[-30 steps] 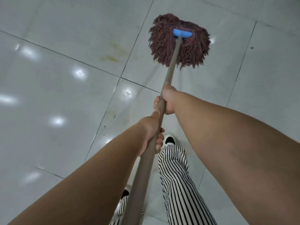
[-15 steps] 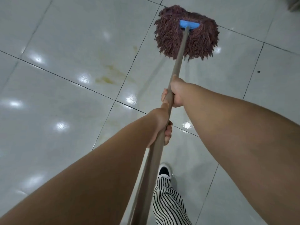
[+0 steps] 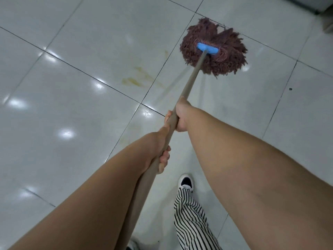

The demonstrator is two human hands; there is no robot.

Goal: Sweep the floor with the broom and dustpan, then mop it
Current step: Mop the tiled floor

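Note:
A mop with a maroon string head (image 3: 214,49) and a blue clamp (image 3: 207,48) rests on the glossy white tiled floor (image 3: 72,69) ahead of me, to the right. Its long tan handle (image 3: 191,79) runs back toward me. My right hand (image 3: 182,116) grips the handle higher up, nearer the head. My left hand (image 3: 160,150) grips it lower down, closer to my body. A yellowish stain (image 3: 133,81) lies on the tile to the left of the handle. No broom or dustpan is in view.
My leg in black-and-white striped trousers (image 3: 191,217) with a white shoe (image 3: 185,182) stands just right of the handle. A small dark speck (image 3: 290,89) sits on the tile at right. The base of some grey furniture (image 3: 313,4) shows at the top right corner.
The mop head has slid forward and to the right, onto a far tile joint. I have stepped forward, and more of the yellowish stain shows to the left of the handle. Both hands keep their grip.

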